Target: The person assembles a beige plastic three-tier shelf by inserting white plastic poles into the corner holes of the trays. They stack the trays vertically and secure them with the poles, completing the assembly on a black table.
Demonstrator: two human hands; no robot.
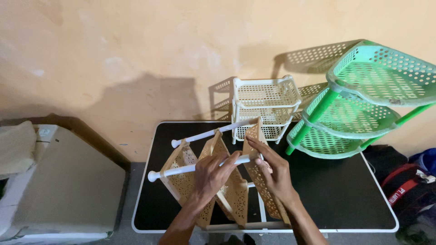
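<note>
A tan plastic rack (229, 190) with three perforated shelves lies on its side on the black table (336, 195). White poles (177, 171) run through the shelves. My left hand (212, 174) grips the nearer white pole in the middle. My right hand (272, 170) holds the rightmost tan shelf where the pole meets it, fingers spread along its edge.
A small white three-tier basket rack (265, 97) stands at the table's back edge by the wall. A green three-tier rack (359, 104) stands tilted at the back right. A grey-white box (59, 190) sits left of the table; a dark bag (408, 188) lies at the right.
</note>
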